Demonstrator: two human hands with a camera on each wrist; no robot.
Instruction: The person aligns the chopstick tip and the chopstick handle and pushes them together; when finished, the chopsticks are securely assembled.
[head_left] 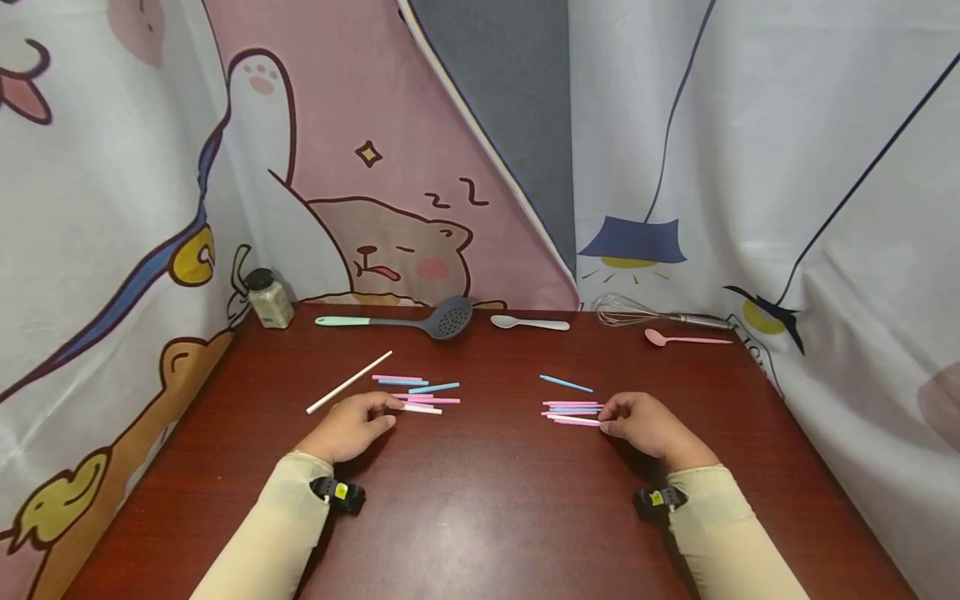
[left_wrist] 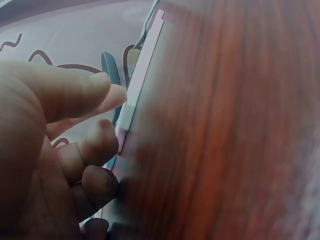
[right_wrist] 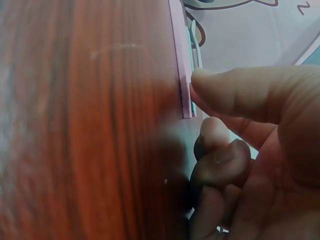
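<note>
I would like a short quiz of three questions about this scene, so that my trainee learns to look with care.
1. Fill in the colour: just in front of the whisk lies a ___ spoon.
2. True or false: the jar at the far left has a black lid.
3. Which is nearer to the long white stick?
A) right hand
B) left hand

Key: 1. pink; 2. true; 3. B
</note>
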